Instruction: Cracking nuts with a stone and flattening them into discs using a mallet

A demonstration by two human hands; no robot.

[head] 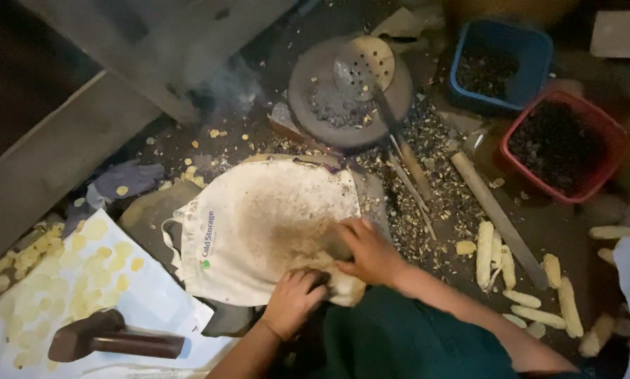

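Where the two hands meet, a soiled white cloth bag is seen spread flat over a dark slab on the ground, at the centre of the view. The near edge of the bag is gripped by the left hand, whose fingers are curled shut into a bunched fold of fabric. The right hand is pressed down on the bag's right part, fingers bent and closed on the cloth; whether anything is held beneath the fabric cannot be told. A brownish stain is noted across the bag's middle. Left of the bag, a white sheet is laid out, on which flattened yellow pieces are scattered, and a dark brown hammer rests on its near part. Beyond the bag, a round dark pan is recorded, with a perforated skimmer lying across it; thin smoke is seen to its left. Husk and grain litter is strewn between pan and bag. To the right, a long wooden stick lies diagonally, with pale corn cobs beside it. Farther right, a red tub and a blue tub, both with dark contents, stand close together.
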